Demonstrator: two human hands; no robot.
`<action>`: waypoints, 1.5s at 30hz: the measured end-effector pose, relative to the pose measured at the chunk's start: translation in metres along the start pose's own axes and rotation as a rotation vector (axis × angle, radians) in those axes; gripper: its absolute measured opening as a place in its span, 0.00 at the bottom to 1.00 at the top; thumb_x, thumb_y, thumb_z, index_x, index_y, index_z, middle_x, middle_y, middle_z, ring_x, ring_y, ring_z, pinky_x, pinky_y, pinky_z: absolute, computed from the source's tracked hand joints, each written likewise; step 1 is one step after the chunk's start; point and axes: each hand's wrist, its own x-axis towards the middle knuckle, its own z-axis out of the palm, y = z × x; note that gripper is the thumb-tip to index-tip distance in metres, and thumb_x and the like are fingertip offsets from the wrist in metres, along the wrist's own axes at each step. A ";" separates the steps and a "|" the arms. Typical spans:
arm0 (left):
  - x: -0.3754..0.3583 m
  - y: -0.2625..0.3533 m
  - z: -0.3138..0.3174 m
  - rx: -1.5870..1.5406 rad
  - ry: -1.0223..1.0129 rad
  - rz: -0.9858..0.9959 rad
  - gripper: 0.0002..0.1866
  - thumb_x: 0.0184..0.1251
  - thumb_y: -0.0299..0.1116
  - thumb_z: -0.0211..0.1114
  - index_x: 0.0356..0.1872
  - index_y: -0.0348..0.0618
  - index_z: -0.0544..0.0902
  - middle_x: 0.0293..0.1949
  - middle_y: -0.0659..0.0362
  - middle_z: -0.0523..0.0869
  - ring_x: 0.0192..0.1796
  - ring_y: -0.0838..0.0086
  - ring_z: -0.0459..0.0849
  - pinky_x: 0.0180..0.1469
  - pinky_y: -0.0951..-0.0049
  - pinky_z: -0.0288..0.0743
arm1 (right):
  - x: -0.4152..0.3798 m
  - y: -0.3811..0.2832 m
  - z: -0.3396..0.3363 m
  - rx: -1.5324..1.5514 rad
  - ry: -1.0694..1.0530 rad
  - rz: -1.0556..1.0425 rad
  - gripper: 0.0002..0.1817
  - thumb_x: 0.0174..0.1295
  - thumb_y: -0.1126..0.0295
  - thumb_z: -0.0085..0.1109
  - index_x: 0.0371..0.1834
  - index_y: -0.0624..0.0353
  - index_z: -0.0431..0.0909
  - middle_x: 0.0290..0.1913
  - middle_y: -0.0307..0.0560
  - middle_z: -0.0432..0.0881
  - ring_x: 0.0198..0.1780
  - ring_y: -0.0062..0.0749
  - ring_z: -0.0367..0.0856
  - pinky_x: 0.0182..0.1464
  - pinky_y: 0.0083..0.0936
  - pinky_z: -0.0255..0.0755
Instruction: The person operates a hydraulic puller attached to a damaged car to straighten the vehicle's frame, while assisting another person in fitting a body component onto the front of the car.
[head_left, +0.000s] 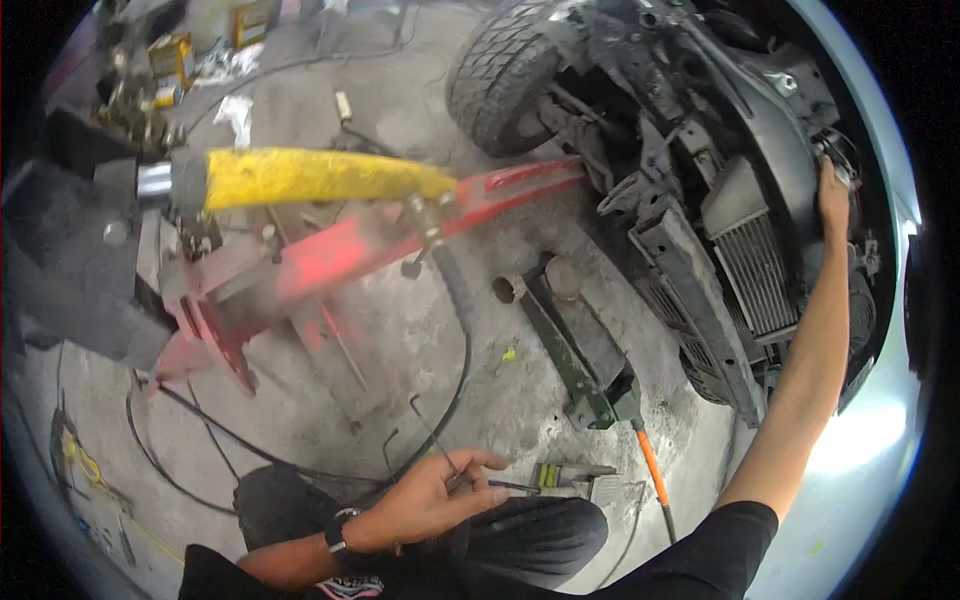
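Observation:
My left hand (pixel 440 498) is over my lap, fingers curled and closed on a thin bent metal rod (pixel 432 430) that sticks up toward the floor beyond. My right hand (pixel 834 195) reaches far into the opened front corner of the car, against metal parts (pixel 838 160) beside the light-coloured body panel (pixel 872 70). Its fingertips are hidden among those parts, so their grip does not show. Below and left of that arm is a finned cooler (pixel 755 275), next to a dark bumper beam (pixel 690 290).
A red frame arm (pixel 350 250) with a yellow cylinder (pixel 320 178) spans the left toward the car. A green floor jack (pixel 565 370) with an orange handle (pixel 652 465) stands before me. A black hose (pixel 467 330) loops across the floor. A tyre (pixel 500 85) is at the back.

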 end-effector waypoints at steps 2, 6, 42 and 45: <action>0.001 0.007 0.001 0.006 0.011 -0.017 0.20 0.64 0.35 0.65 0.53 0.36 0.76 0.28 0.70 0.75 0.30 0.89 0.71 0.32 0.86 0.64 | -0.031 -0.040 -0.031 -0.028 -0.084 0.138 0.42 0.65 0.37 0.30 0.54 0.71 0.73 0.57 0.71 0.71 0.64 0.58 0.66 0.66 0.39 0.57; 0.003 0.006 0.007 0.003 0.046 -0.011 0.18 0.65 0.32 0.64 0.54 0.36 0.76 0.30 0.70 0.75 0.34 0.88 0.72 0.37 0.86 0.65 | -0.036 -0.046 -0.035 -0.057 -0.076 0.118 0.37 0.66 0.41 0.29 0.51 0.64 0.77 0.53 0.71 0.74 0.62 0.59 0.68 0.65 0.41 0.59; -0.003 0.029 0.029 0.036 0.120 0.031 0.17 0.63 0.30 0.63 0.51 0.33 0.77 0.30 0.69 0.77 0.32 0.87 0.71 0.37 0.86 0.64 | -0.059 -0.077 -0.054 0.012 -0.079 0.170 0.36 0.63 0.45 0.30 0.50 0.65 0.78 0.53 0.65 0.76 0.59 0.56 0.73 0.61 0.43 0.65; -0.003 0.020 0.032 -0.044 0.103 0.066 0.16 0.67 0.30 0.60 0.54 0.36 0.76 0.29 0.70 0.74 0.27 0.89 0.66 0.29 0.87 0.58 | -0.045 -0.055 -0.033 -0.013 -0.067 0.223 0.36 0.63 0.42 0.31 0.51 0.63 0.78 0.54 0.61 0.77 0.58 0.54 0.75 0.60 0.43 0.66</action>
